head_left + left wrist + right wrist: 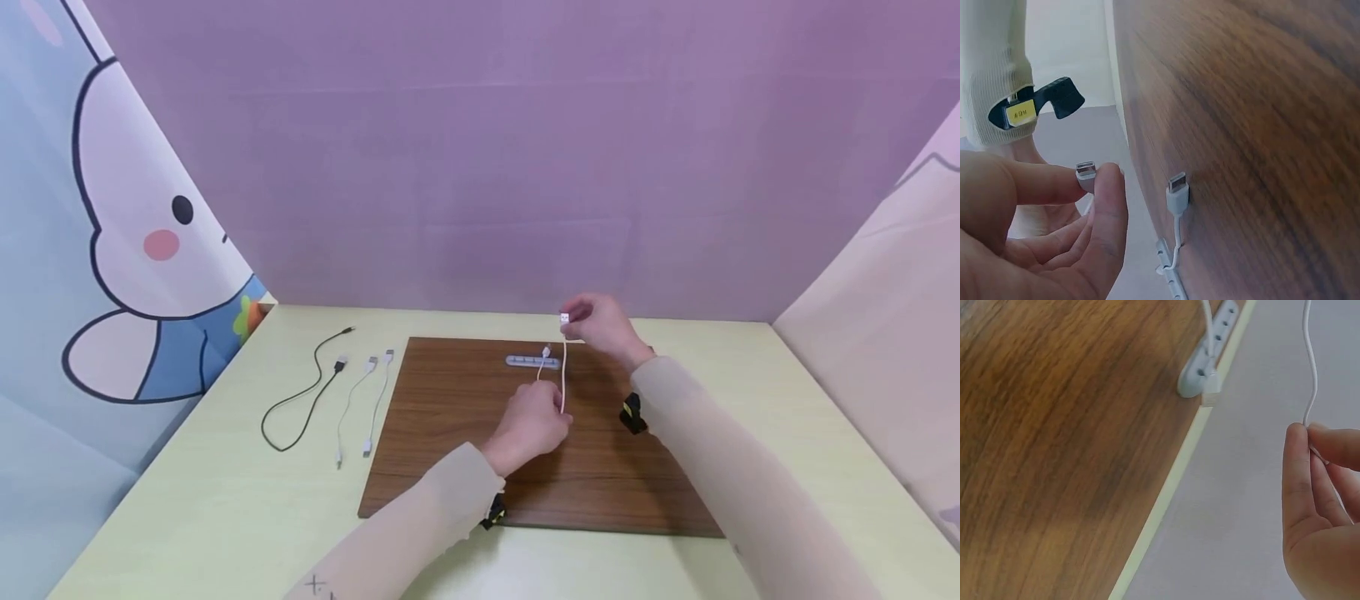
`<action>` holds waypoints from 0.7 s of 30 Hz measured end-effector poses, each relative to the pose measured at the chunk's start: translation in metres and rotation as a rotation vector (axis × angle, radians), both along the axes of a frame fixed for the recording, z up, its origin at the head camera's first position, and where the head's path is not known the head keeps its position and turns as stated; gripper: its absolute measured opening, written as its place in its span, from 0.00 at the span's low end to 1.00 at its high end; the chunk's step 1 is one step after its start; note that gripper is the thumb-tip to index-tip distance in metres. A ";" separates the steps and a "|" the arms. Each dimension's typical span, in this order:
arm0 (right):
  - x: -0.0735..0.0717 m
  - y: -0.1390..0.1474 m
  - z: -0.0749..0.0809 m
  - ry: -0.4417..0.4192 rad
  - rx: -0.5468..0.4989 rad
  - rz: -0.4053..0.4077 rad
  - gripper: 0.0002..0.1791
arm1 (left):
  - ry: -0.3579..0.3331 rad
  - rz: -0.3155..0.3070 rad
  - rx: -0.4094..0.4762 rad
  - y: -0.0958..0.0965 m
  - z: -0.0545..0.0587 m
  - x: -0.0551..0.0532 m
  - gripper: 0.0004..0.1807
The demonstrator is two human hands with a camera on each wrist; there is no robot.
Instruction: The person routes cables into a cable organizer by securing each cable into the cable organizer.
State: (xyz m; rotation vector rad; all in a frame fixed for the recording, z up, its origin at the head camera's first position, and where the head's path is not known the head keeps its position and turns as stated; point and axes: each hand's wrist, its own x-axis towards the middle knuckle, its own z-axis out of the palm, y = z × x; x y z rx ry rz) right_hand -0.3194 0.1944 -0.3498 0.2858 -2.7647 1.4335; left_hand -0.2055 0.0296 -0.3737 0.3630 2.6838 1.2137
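A white USB cable (pixel 564 375) stretches upright between my two hands over the brown wooden board (pixel 442 425). My left hand (pixel 531 421) pinches its small plug (pixel 1086 178) between thumb and finger. Higher up, my right hand (pixel 602 323) pinches the cable near its USB plug (pixel 565 318). Behind the hands, a pale blue slotted cable holder (pixel 517 361) lies along the board's far edge. A second white cable (pixel 1209 337) sits in an end slot of the holder, its USB plug (pixel 1211 399) poking past the edge and its small plug (pixel 1177 199) over the board.
Left of the board, a black cable (pixel 288 400) lies in a loop on the pale yellow table (pixel 225 500). Two short white cables, one nearer (pixel 345 408) the black cable and one nearer (pixel 378 404) the board, lie beside it. A purple cloth (pixel 480 208) hangs behind the table.
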 end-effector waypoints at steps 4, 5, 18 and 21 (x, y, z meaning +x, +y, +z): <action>-0.004 -0.003 -0.007 0.026 0.083 0.008 0.18 | -0.042 -0.002 -0.021 0.002 0.000 0.002 0.10; -0.006 -0.004 -0.009 0.026 0.103 0.007 0.18 | -0.045 -0.003 -0.030 0.003 0.000 0.003 0.10; -0.015 -0.013 -0.025 -0.038 0.170 0.002 0.17 | 0.105 -0.069 -0.219 0.007 -0.002 0.000 0.07; -0.016 -0.014 -0.028 -0.052 0.175 0.004 0.16 | 0.114 -0.078 -0.268 0.009 -0.002 -0.001 0.06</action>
